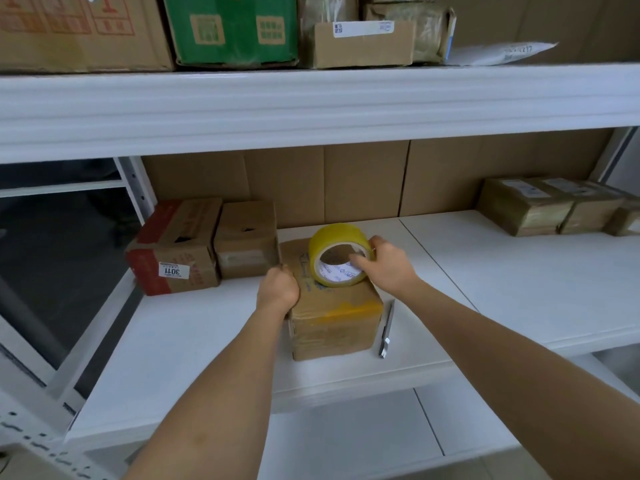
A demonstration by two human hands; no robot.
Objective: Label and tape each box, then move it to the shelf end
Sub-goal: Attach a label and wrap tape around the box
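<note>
left hand (278,287) grips the box (332,306) edge; right hand (388,266) holds the tape roll (337,254). box looks stiff, light; grasp both sides.

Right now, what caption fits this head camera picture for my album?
Left hand steadies a cardboard box while right hand grips the yellow tape roll on top.

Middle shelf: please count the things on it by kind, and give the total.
Cardboard boxes at left: 2
Box being taped under the left hand: 1
Wrapped parcels at right: 3
Yellow tape roll held by the right hand: 1
Utility knife: 1
Total: 8
</note>
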